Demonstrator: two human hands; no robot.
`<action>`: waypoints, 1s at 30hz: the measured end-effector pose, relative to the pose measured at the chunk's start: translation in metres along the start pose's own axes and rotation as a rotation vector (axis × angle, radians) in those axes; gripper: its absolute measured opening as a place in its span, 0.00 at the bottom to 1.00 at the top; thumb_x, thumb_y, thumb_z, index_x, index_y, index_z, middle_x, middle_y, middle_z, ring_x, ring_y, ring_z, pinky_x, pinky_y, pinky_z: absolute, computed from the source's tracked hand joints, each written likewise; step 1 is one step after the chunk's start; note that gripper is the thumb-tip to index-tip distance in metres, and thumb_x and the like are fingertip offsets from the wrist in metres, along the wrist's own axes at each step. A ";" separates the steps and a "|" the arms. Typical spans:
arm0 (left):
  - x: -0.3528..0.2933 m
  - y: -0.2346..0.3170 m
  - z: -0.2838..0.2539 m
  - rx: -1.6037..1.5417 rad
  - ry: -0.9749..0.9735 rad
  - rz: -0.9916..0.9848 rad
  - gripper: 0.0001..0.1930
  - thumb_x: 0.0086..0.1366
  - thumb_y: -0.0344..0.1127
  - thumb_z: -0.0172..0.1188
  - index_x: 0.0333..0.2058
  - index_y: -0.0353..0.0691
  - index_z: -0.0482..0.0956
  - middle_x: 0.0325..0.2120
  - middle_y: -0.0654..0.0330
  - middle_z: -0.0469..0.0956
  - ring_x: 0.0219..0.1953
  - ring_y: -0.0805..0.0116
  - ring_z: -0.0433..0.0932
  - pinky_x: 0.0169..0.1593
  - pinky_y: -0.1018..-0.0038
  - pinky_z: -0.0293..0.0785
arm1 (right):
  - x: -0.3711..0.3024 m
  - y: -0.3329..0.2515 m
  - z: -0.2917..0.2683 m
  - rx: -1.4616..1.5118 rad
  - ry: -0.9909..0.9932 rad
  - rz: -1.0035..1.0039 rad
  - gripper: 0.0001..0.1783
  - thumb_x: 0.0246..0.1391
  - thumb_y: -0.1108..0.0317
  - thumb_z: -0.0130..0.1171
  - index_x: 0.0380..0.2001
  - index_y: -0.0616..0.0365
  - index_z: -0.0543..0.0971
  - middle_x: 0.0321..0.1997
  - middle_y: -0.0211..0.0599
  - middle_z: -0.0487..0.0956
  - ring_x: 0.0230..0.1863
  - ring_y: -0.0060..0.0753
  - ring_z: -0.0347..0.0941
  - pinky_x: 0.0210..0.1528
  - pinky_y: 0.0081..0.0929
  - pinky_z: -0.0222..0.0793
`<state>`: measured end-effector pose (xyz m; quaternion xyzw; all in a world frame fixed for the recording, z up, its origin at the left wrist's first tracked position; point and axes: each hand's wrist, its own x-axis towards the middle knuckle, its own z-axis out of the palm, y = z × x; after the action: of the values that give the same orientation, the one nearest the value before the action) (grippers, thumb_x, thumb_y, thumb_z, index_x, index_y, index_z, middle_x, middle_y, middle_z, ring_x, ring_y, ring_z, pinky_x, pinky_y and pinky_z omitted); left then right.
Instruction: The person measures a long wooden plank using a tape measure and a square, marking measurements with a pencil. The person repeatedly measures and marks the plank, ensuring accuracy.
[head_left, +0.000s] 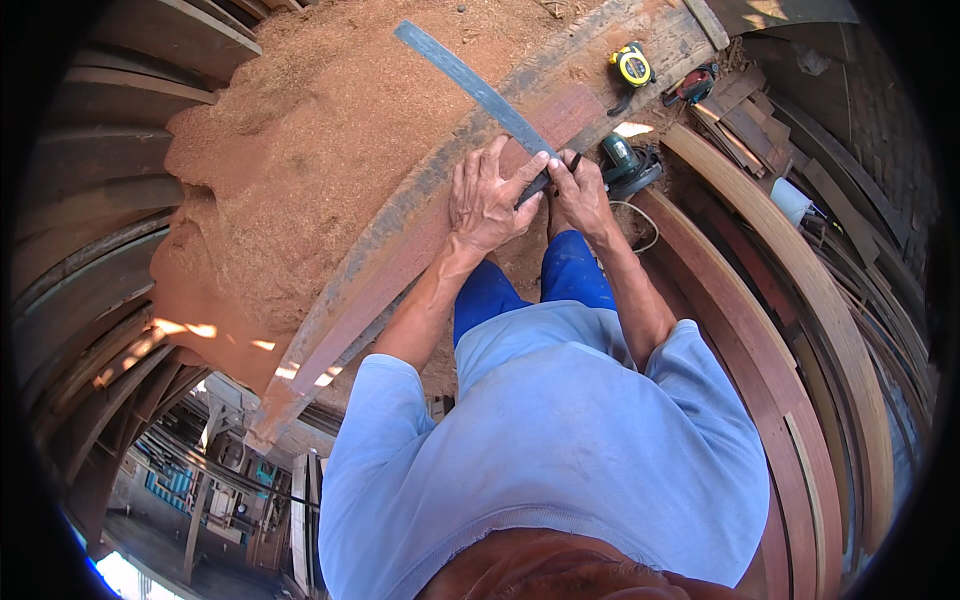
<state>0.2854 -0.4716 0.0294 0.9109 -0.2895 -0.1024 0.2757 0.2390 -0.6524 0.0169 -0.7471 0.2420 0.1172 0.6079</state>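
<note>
A try square with a long grey metal blade (470, 85) lies across a reddish wooden board (572, 112), its blade reaching out beyond the board's far side. My left hand (483, 200) rests on the board, thumb and fingers closed around the dark stock (533, 188) of the square. Close beside it, my right hand (582, 193) pinches a thin dark pencil-like stick at the blade's near end. Its tip is hidden by the fingers.
Beneath the board runs a long worn plank (345, 285). A yellow tape measure (633, 67) sits on its far end, near a green power tool (620, 155) and a red-black tool (692, 83). Sawdust (280, 150) heaps at left; curved timbers (770, 220) lie at right.
</note>
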 end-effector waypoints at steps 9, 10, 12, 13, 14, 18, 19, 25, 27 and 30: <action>0.001 0.000 0.001 0.014 -0.006 0.005 0.36 0.53 0.46 0.75 0.63 0.74 0.78 0.63 0.52 0.68 0.57 0.48 0.70 0.55 0.53 0.70 | 0.003 0.010 0.000 0.001 -0.018 0.014 0.17 0.69 0.64 0.55 0.29 0.66 0.76 0.23 0.37 0.72 0.28 0.27 0.67 0.33 0.35 0.67; 0.001 0.000 0.001 0.013 -0.006 0.007 0.36 0.53 0.46 0.75 0.63 0.74 0.78 0.63 0.52 0.68 0.57 0.48 0.70 0.55 0.53 0.70 | 0.003 0.011 -0.002 -0.008 -0.027 0.020 0.16 0.69 0.64 0.55 0.30 0.66 0.77 0.23 0.38 0.74 0.28 0.29 0.69 0.34 0.35 0.68; 0.000 0.002 0.000 0.018 -0.011 0.017 0.36 0.53 0.45 0.76 0.63 0.71 0.79 0.63 0.51 0.68 0.56 0.48 0.70 0.56 0.53 0.70 | 0.005 0.017 -0.009 -0.060 -0.012 0.000 0.15 0.68 0.64 0.56 0.34 0.68 0.80 0.26 0.43 0.78 0.29 0.37 0.73 0.37 0.38 0.70; 0.001 0.003 -0.002 0.024 -0.016 0.024 0.35 0.52 0.44 0.77 0.62 0.69 0.80 0.63 0.51 0.68 0.56 0.49 0.70 0.57 0.53 0.70 | 0.006 0.018 -0.014 -0.085 -0.005 -0.008 0.15 0.68 0.64 0.57 0.37 0.68 0.82 0.27 0.45 0.80 0.29 0.41 0.75 0.38 0.39 0.72; 0.001 0.002 -0.002 0.036 -0.018 0.025 0.35 0.52 0.43 0.78 0.61 0.67 0.81 0.63 0.51 0.69 0.56 0.49 0.70 0.59 0.53 0.69 | 0.006 0.000 -0.021 -0.206 0.100 -0.124 0.16 0.68 0.62 0.58 0.40 0.68 0.83 0.30 0.48 0.82 0.32 0.46 0.78 0.40 0.40 0.73; 0.000 0.002 -0.002 0.023 -0.020 0.019 0.36 0.51 0.42 0.78 0.62 0.67 0.80 0.64 0.50 0.67 0.56 0.48 0.70 0.58 0.53 0.69 | -0.003 -0.050 -0.056 -0.189 0.298 -0.188 0.16 0.67 0.61 0.62 0.46 0.65 0.86 0.43 0.52 0.86 0.42 0.50 0.81 0.48 0.41 0.75; 0.000 0.002 -0.002 0.021 -0.017 0.021 0.36 0.51 0.42 0.78 0.62 0.67 0.80 0.64 0.50 0.67 0.56 0.48 0.70 0.58 0.53 0.69 | -0.006 -0.066 -0.060 -0.034 0.269 -0.132 0.15 0.67 0.63 0.62 0.47 0.64 0.86 0.44 0.52 0.86 0.43 0.50 0.81 0.49 0.40 0.76; 0.002 0.004 -0.002 0.021 0.009 0.046 0.36 0.51 0.40 0.77 0.61 0.66 0.81 0.63 0.48 0.68 0.55 0.49 0.70 0.57 0.54 0.69 | 0.014 -0.072 -0.046 -0.239 -0.048 -0.340 0.15 0.66 0.66 0.62 0.50 0.61 0.86 0.45 0.48 0.87 0.44 0.46 0.81 0.51 0.38 0.76; 0.003 0.003 -0.002 0.014 0.014 0.049 0.36 0.51 0.40 0.77 0.61 0.65 0.81 0.62 0.49 0.69 0.54 0.49 0.71 0.57 0.54 0.69 | 0.014 -0.072 -0.045 -0.241 -0.053 -0.340 0.13 0.65 0.68 0.61 0.47 0.62 0.86 0.43 0.48 0.86 0.41 0.46 0.80 0.48 0.39 0.75; 0.001 0.002 -0.001 0.007 0.025 0.046 0.36 0.51 0.39 0.77 0.61 0.65 0.81 0.62 0.49 0.69 0.53 0.49 0.71 0.56 0.55 0.69 | 0.008 -0.071 -0.059 -0.367 -0.094 -0.361 0.12 0.64 0.69 0.59 0.45 0.62 0.86 0.40 0.48 0.86 0.40 0.47 0.79 0.47 0.40 0.74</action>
<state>0.2853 -0.4730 0.0309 0.9061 -0.3074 -0.0836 0.2783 0.2750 -0.7007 0.0872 -0.8698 0.0509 0.0835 0.4837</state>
